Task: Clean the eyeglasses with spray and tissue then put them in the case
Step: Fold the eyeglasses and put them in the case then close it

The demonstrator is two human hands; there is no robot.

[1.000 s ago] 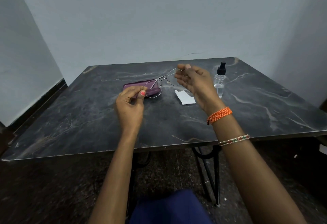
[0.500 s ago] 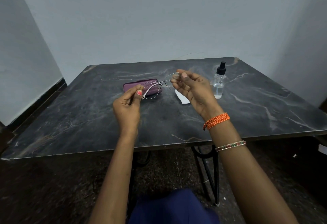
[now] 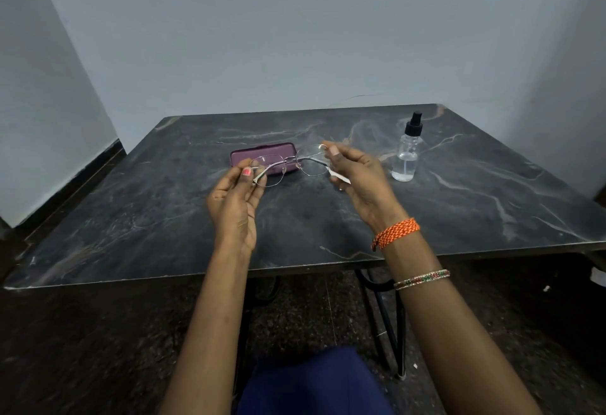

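Observation:
Thin wire-framed eyeglasses (image 3: pixel 290 163) hang in the air above the dark marble table (image 3: pixel 475 204), held between both hands. My left hand (image 3: pixel 236 200) pinches the frame's left end, with one temple folded in by the thumb. My right hand (image 3: pixel 359 178) pinches the right end near the lens rim. Behind the glasses a purple case (image 3: pixel 262 154) lies closed on the table. A clear spray bottle (image 3: pixel 407 149) with a black nozzle stands upright to the right. A white tissue (image 3: pixel 339 177) peeks out from behind my right hand; most of it is hidden.
Grey walls close off the table at the back and on both sides. The table's front edge (image 3: pixel 196 275) runs below my forearms, with black metal legs (image 3: pixel 387 319) and a dark floor underneath. My blue-clad lap (image 3: pixel 311 382) is at the bottom.
Both hands have drawn the eyeglasses nearer to me and a little lower. The frame now faces me more squarely. The tissue has become mostly hidden behind my right hand.

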